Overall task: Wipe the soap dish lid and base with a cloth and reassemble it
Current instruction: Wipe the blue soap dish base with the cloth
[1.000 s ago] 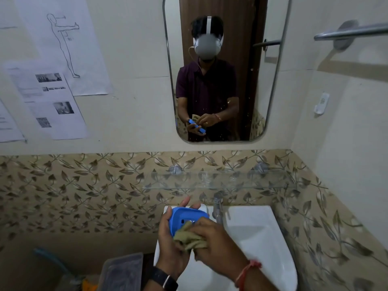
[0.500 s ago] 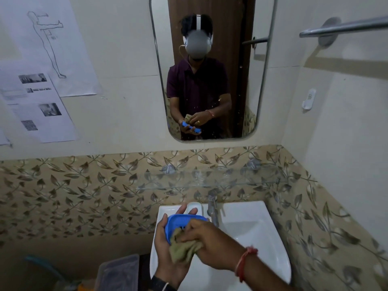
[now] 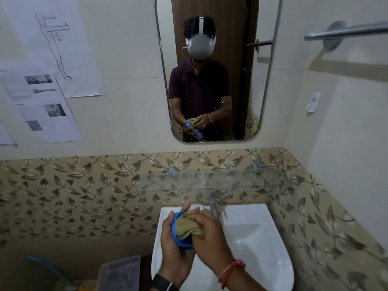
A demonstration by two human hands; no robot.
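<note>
One blue soap dish half (image 3: 182, 244) — lid or base, the view does not settle it — is held in the air above the left part of a white sink (image 3: 241, 208), tipped up on edge; an olive cloth (image 3: 186, 226) is bunched into it and hides most of its face; the left hand (image 3: 174, 257) cradles the piece from beneath, fingers and thumb curled round its rim, while the right hand (image 3: 210, 234) has its fingers closed on the cloth and presses the wad against the plastic; the step in hand looks to be the wiping of this half, with reassembly not yet begun; done well, it calls for a hold by the rim only, so the cloth can reach every part; the wad wants pushing into the corners and round the inner wall, then turning to a fresh fold for the outside; better to rotate the piece in the left palm than to rub one patch — and to work over the basin, since smooth plastic could slip; a pale object (image 3: 197, 206) on the sink's back ledge shows just behind the fingertips, too hidden to name; a chrome tap (image 3: 214, 203) stands just beside the hands, a glass shelf (image 3: 210, 181) runs above it, and a wall mirror (image 3: 166, 38) reflects both hands at the work; a clear plastic box (image 3: 119, 271) sits low, left of the sink
</note>
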